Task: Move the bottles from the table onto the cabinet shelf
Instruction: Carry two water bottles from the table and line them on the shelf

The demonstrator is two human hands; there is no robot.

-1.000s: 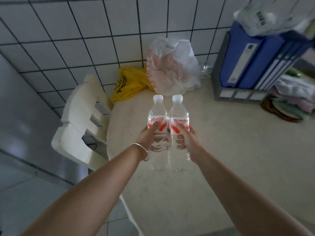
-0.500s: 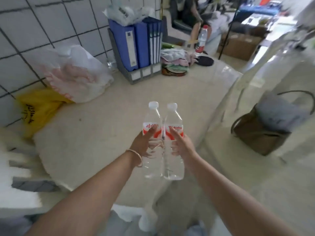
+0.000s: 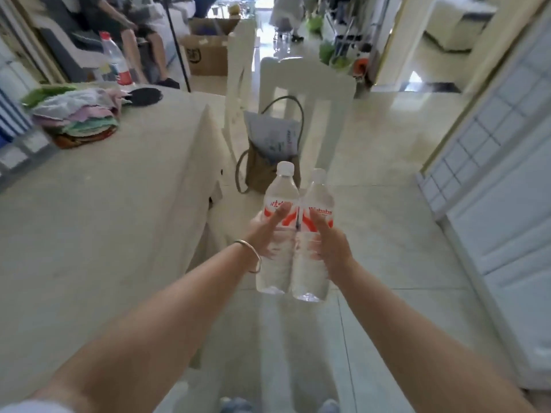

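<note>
I carry two clear water bottles with white caps and red-and-white labels, upright and side by side, above the tiled floor to the right of the table [image 3: 89, 210]. My left hand [image 3: 265, 234] grips the left bottle [image 3: 280, 192] around its middle. My right hand [image 3: 328, 245] grips the right bottle [image 3: 319, 198] the same way. The two bottles touch each other. A third bottle with a red cap [image 3: 114, 59] stands at the far end of the table. A white panelled cabinet door [image 3: 501, 186] lines the right side.
A white chair [image 3: 304, 93] stands just ahead with a brown bag [image 3: 268, 162] leaning on it. Folded cloths [image 3: 77, 114] lie on the table. A seated person [image 3: 128, 28] and cardboard boxes [image 3: 205, 52] are at the back. Open tiled floor [image 3: 387, 186] runs ahead on the right.
I have turned right, away from the tiled wall and table. Both bottles have been carried off the tabletop and are now over the floor, still gripped the same way.
</note>
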